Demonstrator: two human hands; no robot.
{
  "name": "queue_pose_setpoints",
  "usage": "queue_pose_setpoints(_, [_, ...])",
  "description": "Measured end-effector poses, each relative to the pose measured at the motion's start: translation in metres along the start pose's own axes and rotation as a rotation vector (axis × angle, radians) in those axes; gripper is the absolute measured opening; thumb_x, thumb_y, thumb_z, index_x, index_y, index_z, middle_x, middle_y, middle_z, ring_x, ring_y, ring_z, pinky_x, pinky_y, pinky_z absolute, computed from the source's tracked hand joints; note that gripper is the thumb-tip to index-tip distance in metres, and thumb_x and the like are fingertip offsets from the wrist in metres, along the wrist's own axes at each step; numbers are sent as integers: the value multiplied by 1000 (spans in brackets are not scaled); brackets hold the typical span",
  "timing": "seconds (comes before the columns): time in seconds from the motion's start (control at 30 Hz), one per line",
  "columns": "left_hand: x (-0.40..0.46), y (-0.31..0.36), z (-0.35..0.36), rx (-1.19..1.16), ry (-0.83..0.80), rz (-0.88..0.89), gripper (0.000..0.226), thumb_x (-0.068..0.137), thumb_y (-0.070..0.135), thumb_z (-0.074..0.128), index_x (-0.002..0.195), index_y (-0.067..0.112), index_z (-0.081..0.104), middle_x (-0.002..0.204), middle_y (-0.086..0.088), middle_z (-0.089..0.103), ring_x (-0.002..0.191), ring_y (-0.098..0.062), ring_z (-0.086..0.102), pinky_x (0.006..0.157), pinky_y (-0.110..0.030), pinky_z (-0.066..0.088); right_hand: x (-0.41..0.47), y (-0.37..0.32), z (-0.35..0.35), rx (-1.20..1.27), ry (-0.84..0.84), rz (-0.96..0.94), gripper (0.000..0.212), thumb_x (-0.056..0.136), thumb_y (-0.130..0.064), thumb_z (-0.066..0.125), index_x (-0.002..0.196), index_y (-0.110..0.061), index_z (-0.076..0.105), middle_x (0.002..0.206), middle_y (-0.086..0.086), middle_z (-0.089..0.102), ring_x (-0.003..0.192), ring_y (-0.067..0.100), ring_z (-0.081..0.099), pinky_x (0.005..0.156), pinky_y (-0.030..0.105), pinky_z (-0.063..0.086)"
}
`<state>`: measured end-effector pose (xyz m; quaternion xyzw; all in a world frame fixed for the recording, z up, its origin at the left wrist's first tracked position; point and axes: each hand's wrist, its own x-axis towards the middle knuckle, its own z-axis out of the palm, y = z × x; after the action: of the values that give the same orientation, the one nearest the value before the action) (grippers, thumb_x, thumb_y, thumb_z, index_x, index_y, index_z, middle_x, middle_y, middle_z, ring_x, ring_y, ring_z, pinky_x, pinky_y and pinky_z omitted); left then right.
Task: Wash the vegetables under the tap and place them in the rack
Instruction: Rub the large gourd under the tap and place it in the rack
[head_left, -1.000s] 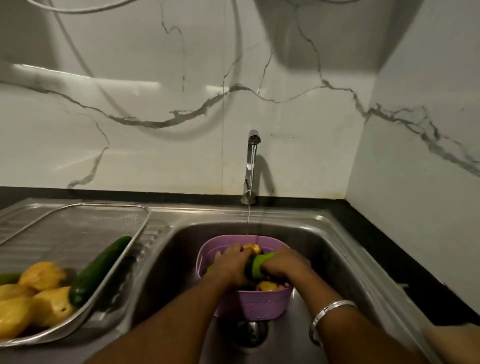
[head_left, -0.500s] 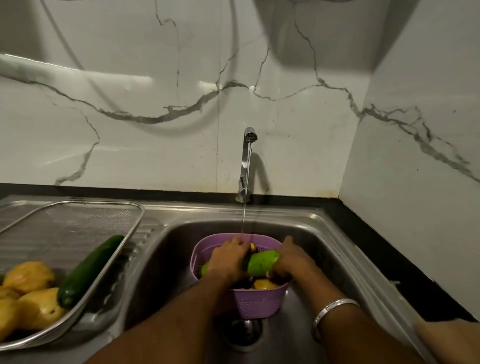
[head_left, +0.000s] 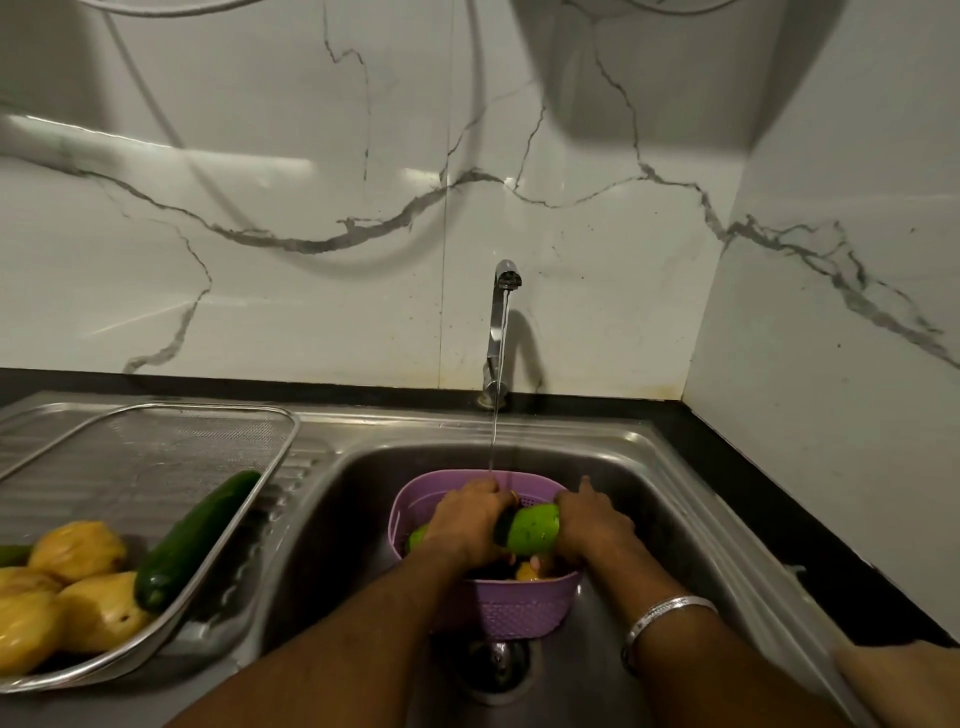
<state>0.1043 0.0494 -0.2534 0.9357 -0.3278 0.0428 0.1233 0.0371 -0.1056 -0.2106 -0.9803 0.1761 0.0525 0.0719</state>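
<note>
A purple plastic basket (head_left: 506, 610) stands in the steel sink (head_left: 358, 499) under the running tap (head_left: 503, 317). Above it, a light green vegetable (head_left: 535, 527) lies crosswise. My left hand (head_left: 470, 525) grips its left end and my right hand (head_left: 592, 525) grips its right end. The thin stream of water falls onto my left hand's fingers. Yellow and dark vegetables (head_left: 527, 571) lie in the basket below, mostly hidden. The wire mesh rack (head_left: 156, 441) on the drainboard at left holds a dark green cucumber (head_left: 195, 532) and several yellow vegetables (head_left: 78, 551).
The sink drain (head_left: 496, 662) shows in front of the basket. A black counter strip (head_left: 769, 519) runs along the right, below the white marble wall. A tan object (head_left: 904, 680) sits at the lower right corner. A silver bangle (head_left: 660, 618) is on my right wrist.
Both hands have lifted the green vegetable slightly and shifted it back toward the water stream, turning more of its light green side up. The rack's contents have not moved.
</note>
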Motion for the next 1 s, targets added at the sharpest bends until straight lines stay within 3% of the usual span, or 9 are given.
queue_pose_setpoints(0.1, [0,1,0,-30,-4,-3,71,77,44,81,141,31,52,137,-3,51,130,-25,47,105,-38,43,0,-2,7,-14,41,4,82,70,-39,89,141,-25,50,149,9,45,137,30,46,108,44,46])
queue_pose_setpoints(0.27, [-1,1,-6,-121,35,14,81,66,51,87,137,33,52,138,0,54,128,-22,51,105,-35,44,6,-2,-10,40,126,-32,75,61,-45,92,125,-22,61,132,5,59,132,29,47,104,39,48])
queue_pose_setpoints(0.37, [-1,-4,-11,-253,99,23,90,63,50,89,140,33,48,137,1,58,125,-20,55,105,-35,46,7,-11,-24,268,173,-85,66,54,-57,89,105,-21,69,106,2,72,102,22,67,80,30,53])
queue_pose_setpoints(0.47, [-4,-3,-15,-652,223,-18,80,60,41,92,130,31,55,122,8,69,111,-13,67,97,-40,55,3,-25,-30,526,252,-173,67,45,-68,89,91,-21,74,83,-6,73,75,10,68,62,24,48])
queue_pose_setpoints(0.6, [-8,6,-35,-991,519,-88,65,61,12,88,116,33,61,108,6,73,100,-9,71,87,-36,60,-10,-50,-47,913,268,-386,50,71,-44,90,115,-29,73,109,-9,72,98,6,66,85,23,54])
queue_pose_setpoints(0.7, [-8,14,-45,-1099,602,-72,68,63,10,89,121,29,58,110,4,71,101,-10,70,85,-30,60,-10,-63,-57,1173,226,-401,24,89,-37,76,113,-29,76,115,-4,74,110,13,68,100,33,54])
queue_pose_setpoints(0.83, [-5,13,-41,-1078,604,-94,64,60,22,90,115,31,59,106,6,71,97,-8,70,84,-37,61,-9,-66,-52,1137,348,-318,13,90,-37,75,102,-35,79,105,-10,77,103,11,69,99,38,55])
queue_pose_setpoints(0.9, [-2,11,-41,-1069,576,-88,64,63,15,91,115,34,59,108,4,71,98,-8,70,85,-34,61,-7,-68,-48,1086,408,-254,13,88,-45,74,99,-39,79,102,-13,77,99,12,69,94,39,57])
queue_pose_setpoints(1.0, [4,8,-38,-1065,498,-55,65,68,8,90,123,24,59,112,0,72,103,-12,71,86,-34,60,-5,-69,-41,980,514,-147,35,82,-66,67,105,-42,77,100,-14,76,96,14,69,87,39,58])
